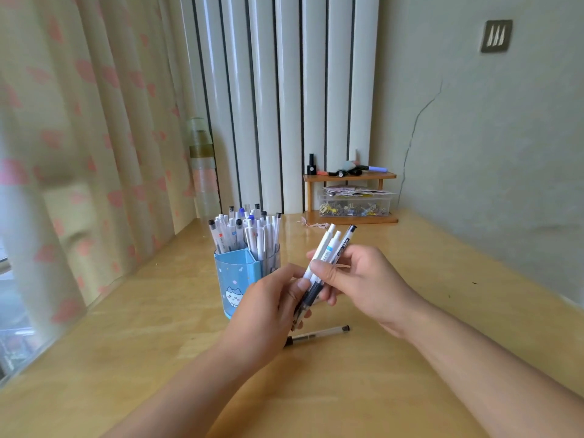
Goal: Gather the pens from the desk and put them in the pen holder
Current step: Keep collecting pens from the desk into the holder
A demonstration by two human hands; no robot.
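Three pens form a bundle (331, 248), two white and one dark, held tilted above the wooden desk (410, 358). My right hand (363, 282) pinches the bundle near its middle. My left hand (268, 308) grips its lower ends. Just left of the bundle stands a blue pen holder (235, 279) with a cat picture, packed with several pens. One clear pen with a black cap (319, 336) lies flat on the desk below my hands.
A small wooden shelf (349, 197) stands at the back of the desk, carrying a clear box of clips and small items on top. A plastic bottle (202, 165) stands behind the holder. Curtains hang at left, a radiator behind, a wall at right.
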